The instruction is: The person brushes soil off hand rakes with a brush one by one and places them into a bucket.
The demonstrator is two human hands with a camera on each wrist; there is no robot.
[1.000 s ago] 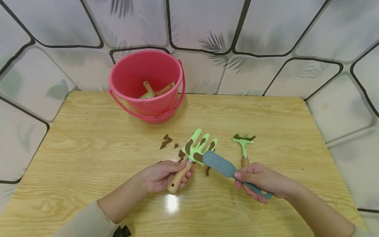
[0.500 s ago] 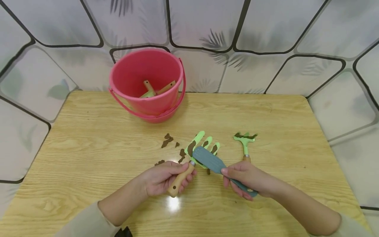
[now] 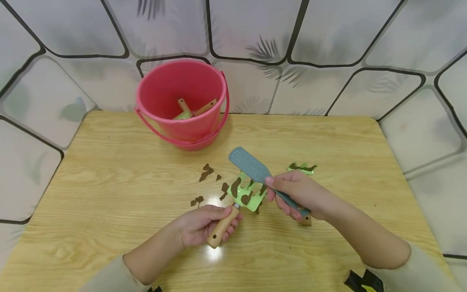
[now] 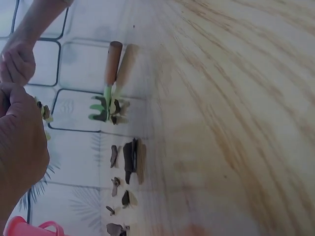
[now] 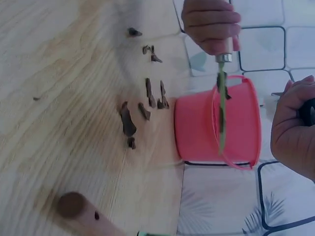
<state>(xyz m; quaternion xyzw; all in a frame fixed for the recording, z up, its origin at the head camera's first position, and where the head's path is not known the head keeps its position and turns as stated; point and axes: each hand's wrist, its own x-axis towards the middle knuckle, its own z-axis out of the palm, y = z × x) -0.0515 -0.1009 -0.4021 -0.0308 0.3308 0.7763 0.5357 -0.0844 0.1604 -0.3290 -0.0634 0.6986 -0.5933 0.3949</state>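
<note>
My left hand grips the wooden handle of a green hand fork, its tines pointing away. Brown clay-like patches cling to the fork's head. In my right hand I pinch a blue-grey paddle-shaped tool with a dotted flat head. That head extends past the fork's tips and overlaps its tines in the head view. Edge-on in the right wrist view, the hand fork is held off the table. Behind my right hand lies a small green hand rake, partly hidden, with brown smears.
Several brown crumbs lie on the wooden table, left of the fork and beneath it. A pink bucket stands at the back left, with wooden-handled tools inside. A patterned fabric wall rises behind the table.
The paddle tool has swept left across the fork's head, then forward past its tines. My right hand moved left and forward, now covering more of the hand rake. My left hand barely shifted.
</note>
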